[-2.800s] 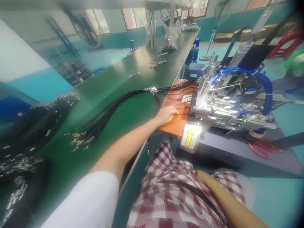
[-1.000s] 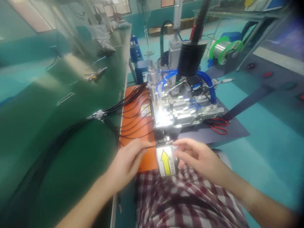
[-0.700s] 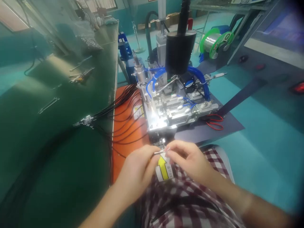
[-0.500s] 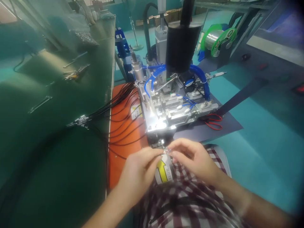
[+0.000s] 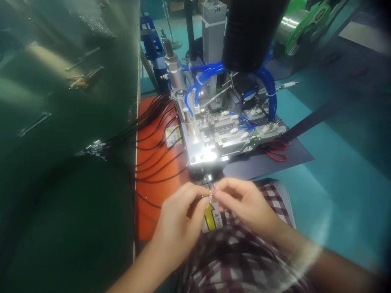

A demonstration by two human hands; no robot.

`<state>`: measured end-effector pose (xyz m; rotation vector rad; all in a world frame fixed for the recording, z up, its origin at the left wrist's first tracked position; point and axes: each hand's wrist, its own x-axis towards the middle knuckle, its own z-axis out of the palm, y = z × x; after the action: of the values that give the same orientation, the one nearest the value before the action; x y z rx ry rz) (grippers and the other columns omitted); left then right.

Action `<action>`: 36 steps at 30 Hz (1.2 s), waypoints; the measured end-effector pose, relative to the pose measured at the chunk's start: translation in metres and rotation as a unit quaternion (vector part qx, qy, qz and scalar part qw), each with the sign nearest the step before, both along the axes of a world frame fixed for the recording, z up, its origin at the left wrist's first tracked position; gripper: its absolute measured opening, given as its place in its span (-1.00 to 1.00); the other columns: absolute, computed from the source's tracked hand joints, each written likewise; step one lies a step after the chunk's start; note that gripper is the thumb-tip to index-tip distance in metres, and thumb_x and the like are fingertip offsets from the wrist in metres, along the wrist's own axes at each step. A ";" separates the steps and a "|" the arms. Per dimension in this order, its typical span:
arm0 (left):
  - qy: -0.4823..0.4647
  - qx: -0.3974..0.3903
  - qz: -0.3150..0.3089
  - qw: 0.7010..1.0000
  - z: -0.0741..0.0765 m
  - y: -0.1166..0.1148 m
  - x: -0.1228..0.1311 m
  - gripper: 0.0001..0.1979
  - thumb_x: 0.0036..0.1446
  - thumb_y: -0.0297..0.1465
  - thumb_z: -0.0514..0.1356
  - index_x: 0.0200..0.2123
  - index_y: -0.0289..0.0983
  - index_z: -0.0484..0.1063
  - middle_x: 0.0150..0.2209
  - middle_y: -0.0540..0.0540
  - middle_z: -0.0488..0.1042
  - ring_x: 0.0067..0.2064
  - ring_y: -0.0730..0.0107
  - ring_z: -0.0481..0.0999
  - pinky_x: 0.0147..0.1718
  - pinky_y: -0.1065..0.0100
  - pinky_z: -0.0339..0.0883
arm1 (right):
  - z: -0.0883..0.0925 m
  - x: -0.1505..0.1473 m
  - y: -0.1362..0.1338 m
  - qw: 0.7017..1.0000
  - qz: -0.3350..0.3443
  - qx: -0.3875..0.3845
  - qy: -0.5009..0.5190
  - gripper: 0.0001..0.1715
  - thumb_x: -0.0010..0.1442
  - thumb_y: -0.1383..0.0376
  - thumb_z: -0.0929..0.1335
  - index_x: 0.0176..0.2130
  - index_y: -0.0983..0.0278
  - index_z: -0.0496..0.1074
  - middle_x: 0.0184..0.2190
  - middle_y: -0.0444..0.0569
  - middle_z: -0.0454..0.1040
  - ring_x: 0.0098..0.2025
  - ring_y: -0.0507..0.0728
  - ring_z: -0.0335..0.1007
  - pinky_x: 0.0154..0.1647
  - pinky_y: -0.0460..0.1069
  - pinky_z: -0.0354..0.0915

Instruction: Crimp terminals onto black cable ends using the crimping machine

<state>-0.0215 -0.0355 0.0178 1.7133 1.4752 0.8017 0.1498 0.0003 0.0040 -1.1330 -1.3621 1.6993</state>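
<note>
My left hand (image 5: 180, 221) and my right hand (image 5: 242, 203) meet fingertip to fingertip just in front of a small metal machine (image 5: 226, 130). Both pinch a thin black wire end with a tiny metal terminal (image 5: 210, 196), held at the machine's front opening. A white label with a yellow arrow (image 5: 214, 217) sits right under my fingers. More black wires (image 5: 152, 134) fan from a tied bundle across an orange mat (image 5: 154, 162) toward the machine.
The green bench (image 5: 61, 171) runs along the left, with loose metal tools (image 5: 82, 79) farther back. Red-handled scissors (image 5: 276, 148) lie right of the machine. Blue air hoses (image 5: 262, 85) and a black cylinder (image 5: 250, 32) rise above it. A wire spool (image 5: 305, 20) stands behind.
My right hand came up from my lap and joined the left at the machine's front. Both hands closed onto the wire end, and my view moved closer over the machine.
</note>
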 end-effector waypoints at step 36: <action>-0.047 -0.090 0.046 0.994 -0.003 -0.002 -0.001 -0.79 0.30 -0.29 0.03 -0.35 -0.22 0.35 -0.55 0.09 0.28 -0.54 0.54 0.24 -0.56 0.51 0.10 | -0.005 -0.016 -0.009 0.995 -0.075 0.063 -0.007 -0.87 0.19 0.33 0.36 -0.41 0.28 0.40 -0.58 -0.21 0.34 -0.55 -0.04 0.22 -0.53 -0.12 0.19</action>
<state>-0.0228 -0.0379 0.0150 1.4641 1.5214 0.7625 0.1343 -0.0088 -0.0005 -1.1464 -1.3372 1.4809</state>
